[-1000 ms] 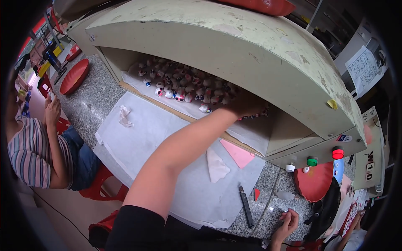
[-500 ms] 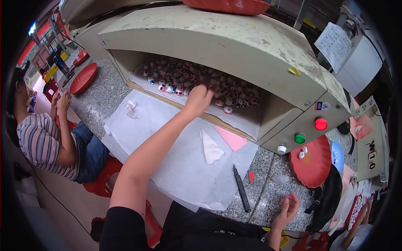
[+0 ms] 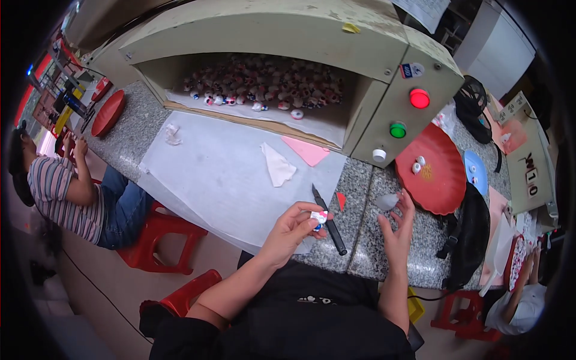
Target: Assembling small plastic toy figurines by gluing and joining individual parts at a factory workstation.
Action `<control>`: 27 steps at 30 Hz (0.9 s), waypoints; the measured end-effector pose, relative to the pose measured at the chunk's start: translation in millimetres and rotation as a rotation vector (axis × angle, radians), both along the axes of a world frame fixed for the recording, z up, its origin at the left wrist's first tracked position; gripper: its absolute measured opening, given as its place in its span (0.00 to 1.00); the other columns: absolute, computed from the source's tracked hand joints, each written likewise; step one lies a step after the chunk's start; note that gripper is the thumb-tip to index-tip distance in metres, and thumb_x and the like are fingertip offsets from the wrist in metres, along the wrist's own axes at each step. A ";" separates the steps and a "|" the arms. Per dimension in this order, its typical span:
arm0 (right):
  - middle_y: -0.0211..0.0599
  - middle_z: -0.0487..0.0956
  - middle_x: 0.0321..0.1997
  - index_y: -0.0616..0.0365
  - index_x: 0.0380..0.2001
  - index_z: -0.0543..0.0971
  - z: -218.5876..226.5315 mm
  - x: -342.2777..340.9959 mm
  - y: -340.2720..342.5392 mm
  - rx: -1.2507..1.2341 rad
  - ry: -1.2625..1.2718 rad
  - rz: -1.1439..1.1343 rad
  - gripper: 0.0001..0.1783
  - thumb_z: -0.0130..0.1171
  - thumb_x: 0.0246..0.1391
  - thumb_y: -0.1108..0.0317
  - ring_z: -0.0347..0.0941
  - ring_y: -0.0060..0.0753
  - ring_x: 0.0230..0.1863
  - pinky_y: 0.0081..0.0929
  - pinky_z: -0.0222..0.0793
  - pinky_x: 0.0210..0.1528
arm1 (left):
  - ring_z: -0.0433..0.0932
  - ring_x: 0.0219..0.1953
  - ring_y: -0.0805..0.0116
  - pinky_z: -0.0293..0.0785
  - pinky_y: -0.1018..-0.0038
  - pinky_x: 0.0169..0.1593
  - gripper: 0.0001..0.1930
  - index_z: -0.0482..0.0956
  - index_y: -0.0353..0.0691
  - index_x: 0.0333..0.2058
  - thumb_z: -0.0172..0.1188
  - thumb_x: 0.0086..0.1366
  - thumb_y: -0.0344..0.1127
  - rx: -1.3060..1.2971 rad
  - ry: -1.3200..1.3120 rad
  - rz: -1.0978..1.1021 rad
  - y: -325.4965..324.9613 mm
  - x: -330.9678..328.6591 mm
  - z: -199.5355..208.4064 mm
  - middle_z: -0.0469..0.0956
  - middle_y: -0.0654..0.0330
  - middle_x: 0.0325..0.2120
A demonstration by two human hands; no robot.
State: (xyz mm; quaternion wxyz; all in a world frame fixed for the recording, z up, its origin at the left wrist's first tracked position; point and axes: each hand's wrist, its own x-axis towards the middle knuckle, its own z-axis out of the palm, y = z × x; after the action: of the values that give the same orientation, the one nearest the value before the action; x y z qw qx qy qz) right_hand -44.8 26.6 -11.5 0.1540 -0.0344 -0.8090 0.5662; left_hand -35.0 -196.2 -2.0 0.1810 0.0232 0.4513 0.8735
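Pinches one small toy with white, pink and blue bits in the left grip, in front of the big box. Holds the right grip open with bent fingers, in front of the box and off to its right, near a cloudy lump; cannot tell if touching it. Inside the box, lots more little toys. In front of the box, white paper on the counter, with a white scrap and a pink scrap on top. Just right of the box, a red bowl with two white toys.
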 end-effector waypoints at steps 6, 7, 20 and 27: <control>0.43 0.64 0.47 0.60 0.50 0.58 -18.9 4.2 15.1 0.132 0.119 -0.017 0.33 0.57 0.38 0.73 0.62 0.36 0.46 0.27 0.59 0.46 | 0.71 0.31 0.71 0.68 0.78 0.36 0.17 0.62 0.37 0.43 0.52 0.53 0.26 -0.029 0.071 0.021 24.0 7.0 -22.8 0.70 0.52 0.38; 0.44 0.64 0.45 0.61 0.49 0.58 -22.1 2.0 15.7 0.134 0.111 -0.015 0.32 0.57 0.38 0.73 0.62 0.39 0.45 0.27 0.59 0.45 | 0.72 0.30 0.70 0.69 0.78 0.35 0.20 0.60 0.37 0.44 0.54 0.51 0.25 -0.068 0.035 0.067 27.2 9.3 -16.1 0.70 0.51 0.38; 0.47 0.62 0.46 0.57 0.49 0.57 -14.1 3.9 13.1 0.232 0.215 -0.071 0.31 0.56 0.39 0.71 0.59 0.47 0.49 0.34 0.55 0.50 | 0.70 0.32 0.72 0.69 0.79 0.37 0.19 0.61 0.36 0.43 0.52 0.51 0.21 -0.062 0.069 0.093 31.6 12.6 -7.0 0.69 0.52 0.37; 0.46 0.64 0.45 0.57 0.49 0.57 -10.7 6.0 10.8 0.249 0.207 -0.077 0.31 0.55 0.40 0.72 0.59 0.47 0.49 0.34 0.56 0.49 | 0.70 0.32 0.72 0.69 0.80 0.37 0.20 0.61 0.34 0.44 0.52 0.51 0.22 -0.089 0.077 0.082 21.3 16.0 -11.1 0.68 0.54 0.37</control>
State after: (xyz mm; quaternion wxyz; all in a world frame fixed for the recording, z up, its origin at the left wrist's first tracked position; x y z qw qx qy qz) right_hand -38.8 37.4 -22.2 0.2613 0.0123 -0.8509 0.4555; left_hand -19.0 -174.9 -13.1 0.1285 0.0301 0.4969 0.8577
